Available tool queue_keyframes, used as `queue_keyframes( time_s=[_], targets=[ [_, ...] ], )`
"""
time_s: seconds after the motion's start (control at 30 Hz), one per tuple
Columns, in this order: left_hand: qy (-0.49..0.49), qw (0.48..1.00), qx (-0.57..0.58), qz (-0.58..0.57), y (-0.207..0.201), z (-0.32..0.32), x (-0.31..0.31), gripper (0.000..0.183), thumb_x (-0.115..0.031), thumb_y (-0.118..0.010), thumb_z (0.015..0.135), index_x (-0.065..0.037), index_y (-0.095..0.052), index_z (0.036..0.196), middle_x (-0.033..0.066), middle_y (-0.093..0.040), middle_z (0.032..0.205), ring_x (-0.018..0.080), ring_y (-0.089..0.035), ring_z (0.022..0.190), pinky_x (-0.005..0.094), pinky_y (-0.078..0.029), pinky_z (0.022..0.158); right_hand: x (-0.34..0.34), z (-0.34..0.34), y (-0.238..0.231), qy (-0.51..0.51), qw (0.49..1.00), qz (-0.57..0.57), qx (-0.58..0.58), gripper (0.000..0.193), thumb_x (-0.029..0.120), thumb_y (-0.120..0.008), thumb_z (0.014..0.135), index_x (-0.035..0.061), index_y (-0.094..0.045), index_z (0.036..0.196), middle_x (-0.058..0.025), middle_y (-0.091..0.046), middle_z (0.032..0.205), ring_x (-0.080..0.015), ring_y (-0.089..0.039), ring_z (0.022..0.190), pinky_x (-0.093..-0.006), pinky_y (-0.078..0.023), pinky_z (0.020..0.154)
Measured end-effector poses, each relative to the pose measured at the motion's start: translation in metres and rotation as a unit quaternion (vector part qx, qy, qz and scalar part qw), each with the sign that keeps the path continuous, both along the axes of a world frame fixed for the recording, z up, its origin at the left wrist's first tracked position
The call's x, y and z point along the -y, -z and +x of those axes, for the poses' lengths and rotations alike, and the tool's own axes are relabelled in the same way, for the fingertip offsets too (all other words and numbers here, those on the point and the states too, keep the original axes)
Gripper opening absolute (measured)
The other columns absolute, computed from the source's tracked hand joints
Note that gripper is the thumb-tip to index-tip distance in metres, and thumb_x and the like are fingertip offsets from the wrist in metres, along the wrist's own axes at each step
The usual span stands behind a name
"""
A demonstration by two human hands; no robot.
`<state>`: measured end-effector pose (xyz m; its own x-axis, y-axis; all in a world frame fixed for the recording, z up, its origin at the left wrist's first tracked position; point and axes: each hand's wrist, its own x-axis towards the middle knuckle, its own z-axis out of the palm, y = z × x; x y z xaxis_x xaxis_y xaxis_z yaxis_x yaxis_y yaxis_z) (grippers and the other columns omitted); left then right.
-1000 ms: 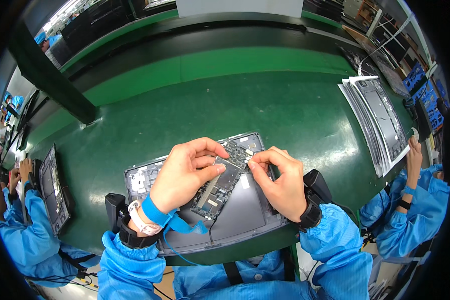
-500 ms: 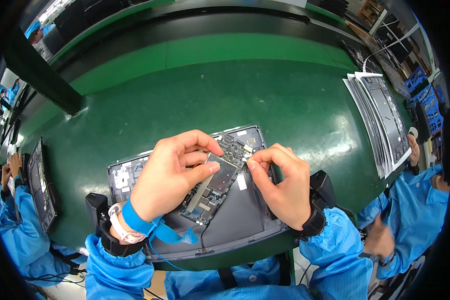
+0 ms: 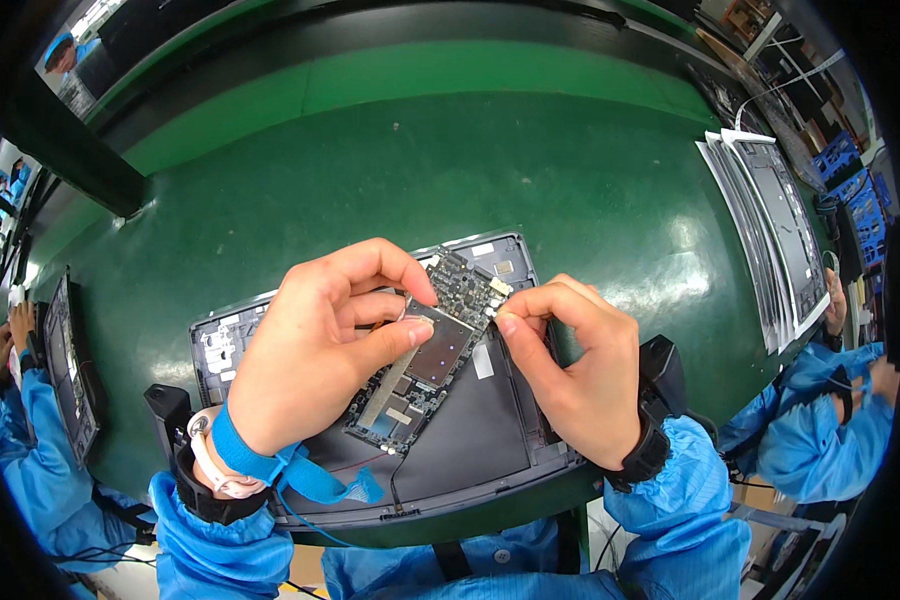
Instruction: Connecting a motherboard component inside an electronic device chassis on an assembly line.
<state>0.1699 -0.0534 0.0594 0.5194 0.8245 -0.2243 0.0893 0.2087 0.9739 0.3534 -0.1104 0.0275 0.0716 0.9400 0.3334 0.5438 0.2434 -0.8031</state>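
A long dark circuit board lies at a slant over a grey device casing in front of me. My left hand grips the board from its left side, thumb over its dark plate and the other fingers curled. At the board's right edge, beside small white connectors, my right hand pinches thumb and forefinger together. What lies between those fingertips is too small to make out. A thin black cable runs from the board's lower end to the casing's near edge. Around my left wrist is a blue strap.
The green table stretches beyond the casing. Sheets and a dark panel lean in a stack at the right. Another panel stands at the left, near a co-worker's hands. A second co-worker sits at the right.
The casing, board and both hands appear slightly shifted in the picture, with the grips looking the same. At the right, the co-worker's lower arm has moved up.
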Motion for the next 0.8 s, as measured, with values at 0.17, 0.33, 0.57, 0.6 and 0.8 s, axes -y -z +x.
queue_keyframes(
  time_s=[0.17, 0.33, 0.57, 0.6, 0.8],
  targets=[
    [-0.004, 1.000, 0.011, -0.006, -0.0001, 0.0004, 0.0004, 0.021, 0.014, -0.058, 0.075, 0.002, -0.049, 0.090, 0.0059, -0.054, 0.093, 0.0104, -0.057, 0.087, 0.0205, -0.047, 0.075, 0.0005, 0.0011, -0.0050, -0.005, 0.999, -0.031, 0.009, 0.005, 0.004, -0.065, 0.074, 0.0059, -0.060, 0.075, -0.0013, -0.053, 0.062, -0.0143, -0.049, 0.055, -0.0280, -0.035, 0.066],
    [-0.004, 1.000, 0.004, -0.004, -0.0029, 0.0020, 0.0007, 0.022, 0.015, -0.058, 0.075, 0.001, -0.049, 0.090, 0.0057, -0.054, 0.093, 0.0104, -0.057, 0.087, 0.0210, -0.047, 0.076, 0.0014, 0.0021, -0.0057, -0.009, 0.999, -0.049, -0.008, 0.005, 0.004, -0.065, 0.074, 0.0060, -0.060, 0.075, -0.0008, -0.051, 0.061, -0.0141, -0.048, 0.055, -0.0280, -0.034, 0.067],
    [-0.005, 1.000, 0.008, 0.006, -0.0011, 0.0014, 0.0008, 0.021, 0.014, -0.058, 0.075, 0.001, -0.050, 0.089, 0.0051, -0.053, 0.092, 0.0098, -0.056, 0.088, 0.0210, -0.047, 0.077, 0.0007, 0.0012, -0.0044, -0.004, 0.999, -0.044, -0.011, 0.005, 0.004, -0.065, 0.073, 0.0055, -0.060, 0.075, -0.0008, -0.050, 0.061, -0.0140, -0.047, 0.055, -0.0284, -0.034, 0.065],
    [-0.002, 1.000, 0.010, 0.006, -0.0012, 0.0014, 0.0006, 0.021, 0.014, -0.058, 0.075, 0.001, -0.050, 0.089, 0.0051, -0.054, 0.092, 0.0098, -0.056, 0.088, 0.0209, -0.046, 0.076, 0.0008, 0.0017, -0.0050, -0.004, 0.999, -0.048, -0.014, 0.005, 0.004, -0.065, 0.073, 0.0054, -0.060, 0.075, -0.0009, -0.050, 0.061, -0.0140, -0.047, 0.055, -0.0283, -0.034, 0.065],
    [-0.001, 1.000, 0.025, 0.000, -0.0014, 0.0012, 0.0007, 0.021, 0.014, -0.058, 0.075, 0.001, -0.049, 0.089, 0.0056, -0.054, 0.092, 0.0101, -0.056, 0.087, 0.0209, -0.046, 0.076, -0.0007, 0.0030, -0.0061, -0.005, 0.997, -0.059, -0.043, 0.004, 0.005, -0.065, 0.073, 0.0049, -0.061, 0.074, -0.0015, -0.050, 0.060, -0.0139, -0.048, 0.054, -0.0277, -0.036, 0.063]
  ],
)
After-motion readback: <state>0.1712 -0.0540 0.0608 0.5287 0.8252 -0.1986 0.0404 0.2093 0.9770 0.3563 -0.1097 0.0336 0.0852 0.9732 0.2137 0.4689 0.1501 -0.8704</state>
